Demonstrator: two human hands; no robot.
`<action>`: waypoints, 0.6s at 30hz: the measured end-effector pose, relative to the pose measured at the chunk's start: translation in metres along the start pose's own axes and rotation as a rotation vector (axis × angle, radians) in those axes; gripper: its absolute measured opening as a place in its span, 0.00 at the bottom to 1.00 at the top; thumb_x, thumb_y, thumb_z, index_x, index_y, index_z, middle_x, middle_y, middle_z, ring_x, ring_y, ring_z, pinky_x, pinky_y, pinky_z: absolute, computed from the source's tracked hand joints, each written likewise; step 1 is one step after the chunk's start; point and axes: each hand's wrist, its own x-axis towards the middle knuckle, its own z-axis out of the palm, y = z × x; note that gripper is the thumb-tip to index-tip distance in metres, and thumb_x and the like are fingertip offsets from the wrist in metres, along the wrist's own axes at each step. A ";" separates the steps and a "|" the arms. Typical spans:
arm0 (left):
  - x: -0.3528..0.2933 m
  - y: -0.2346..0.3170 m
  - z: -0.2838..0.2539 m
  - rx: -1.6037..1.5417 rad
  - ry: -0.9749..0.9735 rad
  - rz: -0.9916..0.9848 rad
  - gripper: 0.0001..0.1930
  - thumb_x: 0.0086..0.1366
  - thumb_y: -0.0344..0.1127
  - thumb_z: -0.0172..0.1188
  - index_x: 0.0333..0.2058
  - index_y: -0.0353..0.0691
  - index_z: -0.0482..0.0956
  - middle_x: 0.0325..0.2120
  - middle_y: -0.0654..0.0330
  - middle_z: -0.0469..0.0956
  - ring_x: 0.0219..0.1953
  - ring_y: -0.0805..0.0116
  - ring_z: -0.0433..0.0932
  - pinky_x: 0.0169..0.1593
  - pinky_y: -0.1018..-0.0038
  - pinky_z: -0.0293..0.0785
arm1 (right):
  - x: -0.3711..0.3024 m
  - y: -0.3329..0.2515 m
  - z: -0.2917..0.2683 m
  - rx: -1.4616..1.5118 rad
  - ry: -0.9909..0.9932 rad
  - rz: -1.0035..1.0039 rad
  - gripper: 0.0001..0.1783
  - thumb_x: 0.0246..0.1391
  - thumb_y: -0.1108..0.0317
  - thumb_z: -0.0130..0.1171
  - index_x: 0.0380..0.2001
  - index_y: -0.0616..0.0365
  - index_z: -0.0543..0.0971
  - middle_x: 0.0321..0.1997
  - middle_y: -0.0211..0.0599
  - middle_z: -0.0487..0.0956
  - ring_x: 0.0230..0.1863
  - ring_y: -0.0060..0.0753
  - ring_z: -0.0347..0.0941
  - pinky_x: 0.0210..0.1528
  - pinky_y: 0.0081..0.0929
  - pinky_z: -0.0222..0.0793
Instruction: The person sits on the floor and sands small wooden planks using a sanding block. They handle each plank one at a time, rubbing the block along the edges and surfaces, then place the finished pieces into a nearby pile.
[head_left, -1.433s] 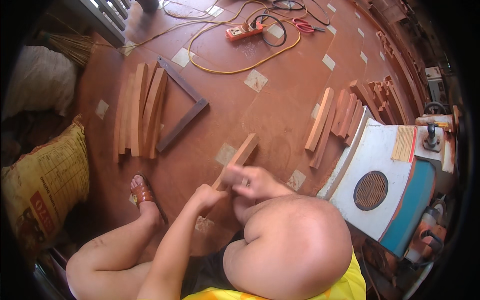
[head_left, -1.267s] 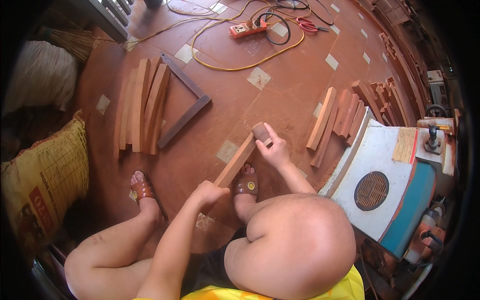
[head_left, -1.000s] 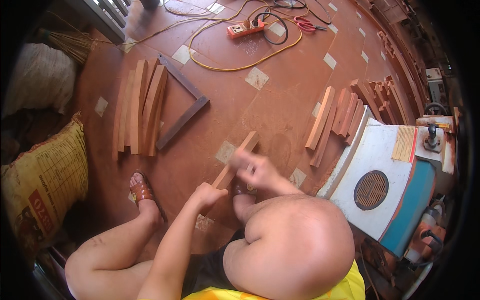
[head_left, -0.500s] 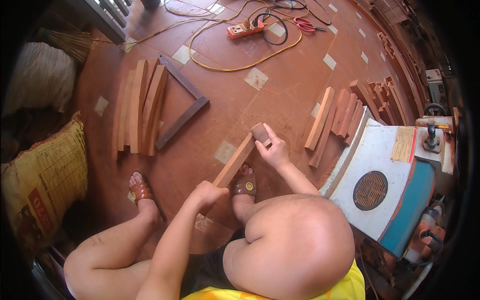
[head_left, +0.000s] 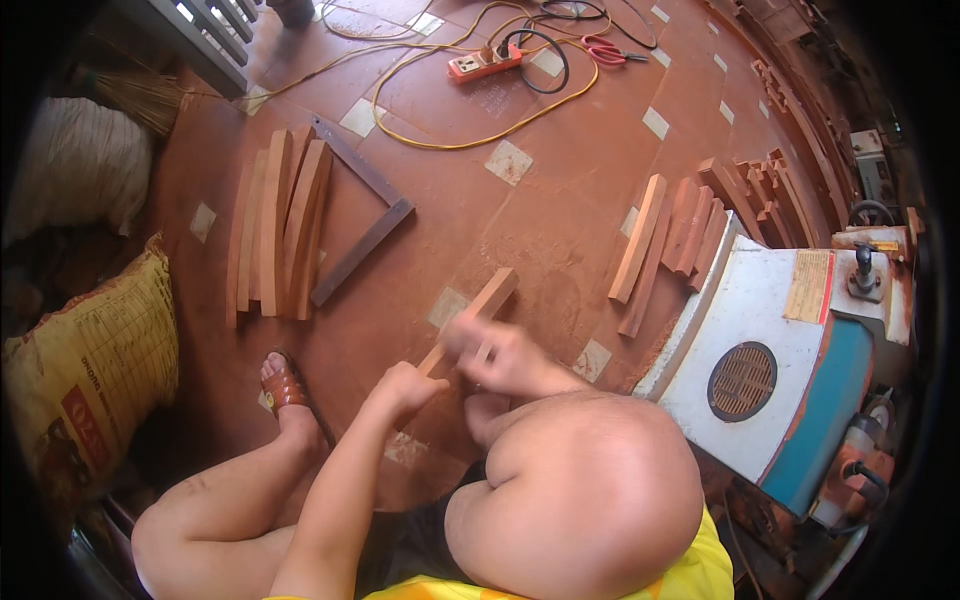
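Observation:
My left hand (head_left: 405,390) is closed around the near end of a reddish-brown wooden strip (head_left: 493,293), which slants away from me to the upper right over the floor. Pressed on the middle of that strip is my right hand (head_left: 505,360), smeared by motion. It holds a piece of brown sandpaper (head_left: 463,336), bent over the wood and mostly hidden by the fingers. The far end of the strip shows bare.
Several wooden strips (head_left: 268,230) lie at the left beside a dark L-shaped frame (head_left: 365,255). More strips (head_left: 640,240) lie at the right, near a white and teal machine (head_left: 700,310). Farther off are an orange power strip (head_left: 485,66), yellow cable (head_left: 450,147) and red-handled pliers (head_left: 603,48).
My right hand has drawn the sandpaper down the strip from its far end toward my left hand. The left hand keeps its grip, slightly shifted.

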 end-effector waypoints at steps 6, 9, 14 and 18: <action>-0.001 0.008 0.014 0.043 0.095 -0.012 0.37 0.56 0.60 0.74 0.52 0.30 0.88 0.49 0.40 0.88 0.51 0.47 0.89 0.53 0.57 0.86 | 0.026 0.040 -0.049 -0.163 0.239 0.383 0.35 0.57 0.58 0.72 0.67 0.56 0.78 0.51 0.54 0.88 0.47 0.50 0.89 0.48 0.40 0.87; -0.021 0.021 0.001 0.124 0.149 -0.019 0.37 0.57 0.60 0.73 0.53 0.31 0.87 0.51 0.40 0.87 0.55 0.46 0.87 0.57 0.57 0.84 | 0.022 0.034 -0.040 -0.182 0.240 0.205 0.35 0.57 0.58 0.72 0.67 0.57 0.78 0.50 0.55 0.88 0.46 0.52 0.89 0.48 0.41 0.87; -0.017 0.012 0.008 0.118 0.145 -0.050 0.37 0.57 0.59 0.73 0.55 0.33 0.86 0.55 0.43 0.86 0.58 0.48 0.85 0.60 0.57 0.83 | -0.009 -0.013 -0.009 0.023 -0.087 -0.003 0.37 0.55 0.61 0.73 0.69 0.51 0.77 0.54 0.51 0.88 0.54 0.48 0.88 0.57 0.39 0.84; -0.014 0.017 0.011 0.110 0.130 -0.042 0.38 0.57 0.61 0.73 0.56 0.33 0.86 0.55 0.44 0.86 0.59 0.48 0.85 0.60 0.57 0.83 | 0.019 0.031 -0.043 -0.208 0.266 0.365 0.36 0.57 0.57 0.71 0.68 0.53 0.77 0.49 0.54 0.88 0.47 0.51 0.89 0.49 0.42 0.86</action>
